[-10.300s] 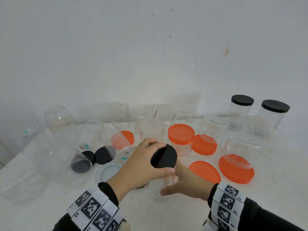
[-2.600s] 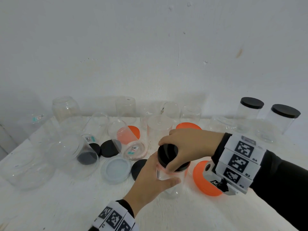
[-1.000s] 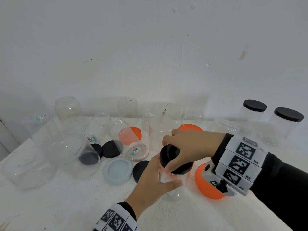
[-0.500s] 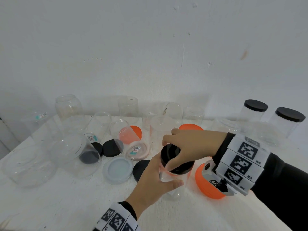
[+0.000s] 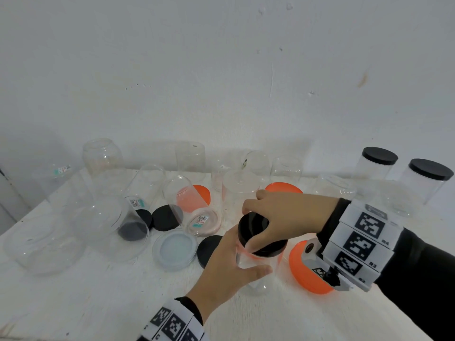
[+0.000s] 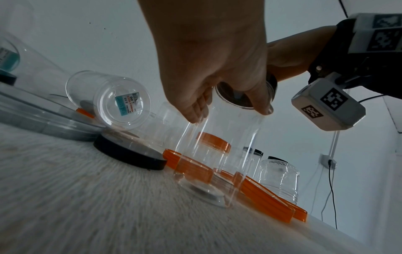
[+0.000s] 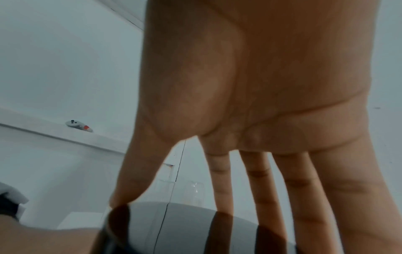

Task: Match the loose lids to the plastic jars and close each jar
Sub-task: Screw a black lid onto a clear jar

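The left hand (image 5: 225,264) wraps its grip around a clear jar (image 6: 217,154) standing upright on the worktop (image 5: 73,303). The right hand (image 5: 283,215) clasps the black lid (image 5: 256,232) on its mouth; the jar looks empty.

Clear glossy jar (image 5: 258,267), matt black lid (image 5: 253,227)
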{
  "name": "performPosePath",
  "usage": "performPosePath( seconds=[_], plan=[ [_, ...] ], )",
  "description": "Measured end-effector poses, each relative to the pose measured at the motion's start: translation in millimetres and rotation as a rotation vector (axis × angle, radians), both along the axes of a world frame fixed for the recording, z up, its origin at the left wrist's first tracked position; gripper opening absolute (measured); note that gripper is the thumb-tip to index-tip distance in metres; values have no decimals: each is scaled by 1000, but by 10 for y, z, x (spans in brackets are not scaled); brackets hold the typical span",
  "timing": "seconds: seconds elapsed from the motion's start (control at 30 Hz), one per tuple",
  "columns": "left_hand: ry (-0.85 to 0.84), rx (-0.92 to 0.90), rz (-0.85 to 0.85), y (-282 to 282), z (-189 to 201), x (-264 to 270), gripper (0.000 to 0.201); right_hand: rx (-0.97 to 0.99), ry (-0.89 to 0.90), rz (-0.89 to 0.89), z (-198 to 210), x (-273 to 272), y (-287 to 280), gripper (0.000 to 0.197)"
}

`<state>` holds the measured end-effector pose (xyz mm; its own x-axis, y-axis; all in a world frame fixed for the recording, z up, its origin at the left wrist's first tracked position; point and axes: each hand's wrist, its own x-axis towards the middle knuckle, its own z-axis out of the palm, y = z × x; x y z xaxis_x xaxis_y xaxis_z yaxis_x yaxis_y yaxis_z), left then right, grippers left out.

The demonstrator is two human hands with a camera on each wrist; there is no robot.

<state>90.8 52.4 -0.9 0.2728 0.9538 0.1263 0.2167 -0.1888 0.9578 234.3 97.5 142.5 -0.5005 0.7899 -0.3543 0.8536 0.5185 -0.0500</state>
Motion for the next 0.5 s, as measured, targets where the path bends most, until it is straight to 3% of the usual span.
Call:
performPosePath(
  seconds=[0.1, 0.3, 0.5],
  plan=[
    [1, 0, 0, -5, 14, -3, 74, 17, 11, -13, -19, 14, 0, 76],
    [10, -4, 20, -8, 2, 4, 76, -134, 42, 70, 71, 50, -19, 74],
    [12, -14, 6, -7, 11, 6, 78, -26, 8, 10, -8, 14, -8, 74]
  ],
)
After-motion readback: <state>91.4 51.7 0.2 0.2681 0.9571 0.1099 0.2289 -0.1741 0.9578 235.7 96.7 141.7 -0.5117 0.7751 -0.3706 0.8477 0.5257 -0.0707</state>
